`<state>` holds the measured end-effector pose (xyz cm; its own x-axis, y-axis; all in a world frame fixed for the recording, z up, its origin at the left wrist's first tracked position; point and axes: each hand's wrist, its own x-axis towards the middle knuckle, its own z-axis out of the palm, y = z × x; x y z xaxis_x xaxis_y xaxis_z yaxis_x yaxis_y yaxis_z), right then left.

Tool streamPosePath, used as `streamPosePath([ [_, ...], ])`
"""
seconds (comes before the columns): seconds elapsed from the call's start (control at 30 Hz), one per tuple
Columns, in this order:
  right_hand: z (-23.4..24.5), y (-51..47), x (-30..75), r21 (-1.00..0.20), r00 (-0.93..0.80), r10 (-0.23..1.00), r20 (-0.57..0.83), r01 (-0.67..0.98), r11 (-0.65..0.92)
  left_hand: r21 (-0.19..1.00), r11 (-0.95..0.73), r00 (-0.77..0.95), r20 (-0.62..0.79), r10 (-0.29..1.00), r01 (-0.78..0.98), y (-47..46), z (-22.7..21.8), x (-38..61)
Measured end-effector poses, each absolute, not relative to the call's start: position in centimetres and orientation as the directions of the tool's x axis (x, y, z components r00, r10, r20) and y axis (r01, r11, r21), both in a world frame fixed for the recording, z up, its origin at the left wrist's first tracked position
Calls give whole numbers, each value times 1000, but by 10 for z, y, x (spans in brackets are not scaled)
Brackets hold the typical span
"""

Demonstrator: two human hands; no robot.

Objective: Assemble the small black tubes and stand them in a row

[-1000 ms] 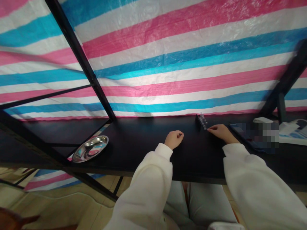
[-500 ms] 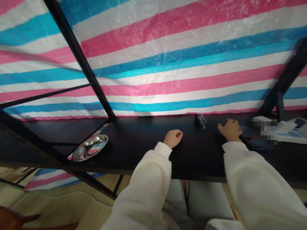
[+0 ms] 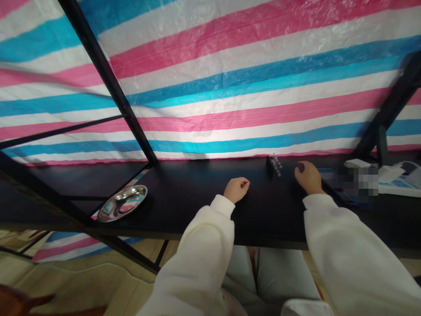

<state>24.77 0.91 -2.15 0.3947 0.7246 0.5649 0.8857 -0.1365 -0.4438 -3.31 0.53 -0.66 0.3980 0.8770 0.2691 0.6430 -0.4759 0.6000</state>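
Note:
My left hand (image 3: pixel 237 190) rests on the black tabletop (image 3: pixel 194 188) in a loose fist; nothing shows in it. A dark hair clip (image 3: pixel 269 167) with a row of clear, shiny beads stands near the back of the table, between my two hands. To its right is my right hand (image 3: pixel 308 177), fingers curled but thumb and fingertips apart, holding nothing and not touching the clip. Just beyond that hand lies a dark, flat, phone-like device (image 3: pixel 340 193), partly covered by a blurred patch.
On the left stands a shiny oval metal dish (image 3: pixel 123 203) beside a black frame post (image 3: pixel 126 105). White boxes and a power strip (image 3: pixel 399 189) with a cable sit at the right. A striped plastic sheet (image 3: pixel 230 101) hangs along the back.
My right hand has shifted slightly left, away from the flat device, and its spread fingers have curled in. My left hand and the clip stay where they were.

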Motion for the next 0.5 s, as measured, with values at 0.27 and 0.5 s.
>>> streamPosePath([
  [0.27, -25, 13, 238, -509, 263, 869, 419, 861, -16, 588, -496, 408, 288, 866, 639, 5, -7, -33],
  [0.5, -24, 13, 227, -430, 204, 911, 357, 902, -34, 577, -511, 414, 303, 858, 637, 7, -9, -34],
])
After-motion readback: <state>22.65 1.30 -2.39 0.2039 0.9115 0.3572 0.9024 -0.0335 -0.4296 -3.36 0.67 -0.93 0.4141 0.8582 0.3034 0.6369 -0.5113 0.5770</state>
